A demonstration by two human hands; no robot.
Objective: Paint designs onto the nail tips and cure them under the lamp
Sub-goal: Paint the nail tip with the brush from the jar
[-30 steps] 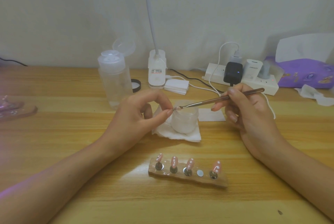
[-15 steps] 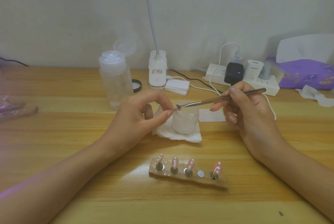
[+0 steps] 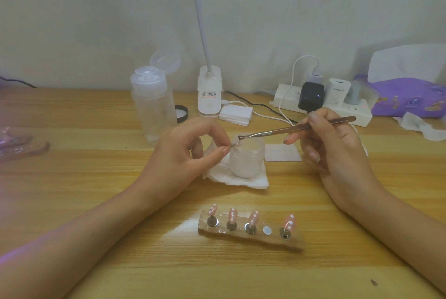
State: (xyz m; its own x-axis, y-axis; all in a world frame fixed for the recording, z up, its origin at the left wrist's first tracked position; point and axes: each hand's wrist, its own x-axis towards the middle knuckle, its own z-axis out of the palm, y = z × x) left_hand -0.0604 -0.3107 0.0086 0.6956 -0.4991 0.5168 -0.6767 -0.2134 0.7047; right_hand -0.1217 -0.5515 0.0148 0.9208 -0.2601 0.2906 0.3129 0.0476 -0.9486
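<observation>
My left hand (image 3: pixel 183 154) pinches a small pink nail tip (image 3: pixel 235 144) between thumb and forefinger, just above a frosted jar (image 3: pixel 246 158). My right hand (image 3: pixel 330 144) grips a thin metal-handled brush (image 3: pixel 289 129), its dark tip just above and right of the nail tip. Near the table's front lies a wooden holder (image 3: pixel 251 236) carrying several pink nail tips with white dots on metal pegs; one round magnet spot stands bare. The lamp's white base (image 3: pixel 209 92) and thin neck stand at the back centre.
The jar sits on a folded white tissue (image 3: pixel 241 179). A clear pump bottle (image 3: pixel 153 103) with its cap flipped open stands at the back left, a black lid beside it. A power strip (image 3: pixel 323 103) with chargers and cables, a purple pouch (image 3: pixel 410 98) and tissues lie at the back right.
The brush tip has lifted slightly off the nail tip and shifted right. My left hand stays in place holding the tip.
</observation>
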